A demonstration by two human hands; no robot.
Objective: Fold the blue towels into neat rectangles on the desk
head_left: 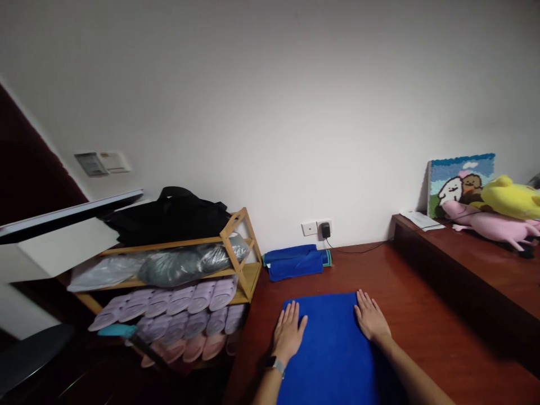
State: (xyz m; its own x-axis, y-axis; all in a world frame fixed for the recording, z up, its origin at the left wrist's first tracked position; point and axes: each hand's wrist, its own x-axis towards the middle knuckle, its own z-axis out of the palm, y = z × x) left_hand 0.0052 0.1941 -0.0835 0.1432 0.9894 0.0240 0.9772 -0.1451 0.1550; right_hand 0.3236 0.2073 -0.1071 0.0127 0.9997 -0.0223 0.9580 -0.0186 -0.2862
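Lying flat on a glossy reddish-brown wooden table (426, 306), a bright blue rectangular cloth (327, 349) runs from its straight far edge down to the bottom of the view. The left hand (289, 333), with a dark-faced watch on a light grey band (276, 364) at the wrist, rests palm down over the cloth's left edge, fingers straight and pointing away, thumb out toward the cloth's middle. The right hand (372, 318) lies flattened along the right edge, its fingers extended beside the far right corner and its thumb at the cloth's border.

Beyond the cloth, near the white wall (278, 112), sits a folded blue fabric bundle (295, 264) with green trim showing at its ends. Behind it, a black plug adapter (325, 230) is in a white wall socket, and a thin black cable (358, 252) leads off rightward. On the raised wooden ledge at the right (472, 247), a pink plush animal (491, 223) and a yellow plush toy (512, 198) lie before a fuzzy textured picture of two cartoon animals (451, 179). Left of the table, a light wooden slatted rack (252, 275) bears lavender slippers (181, 300) and a black fabric bag (177, 216).
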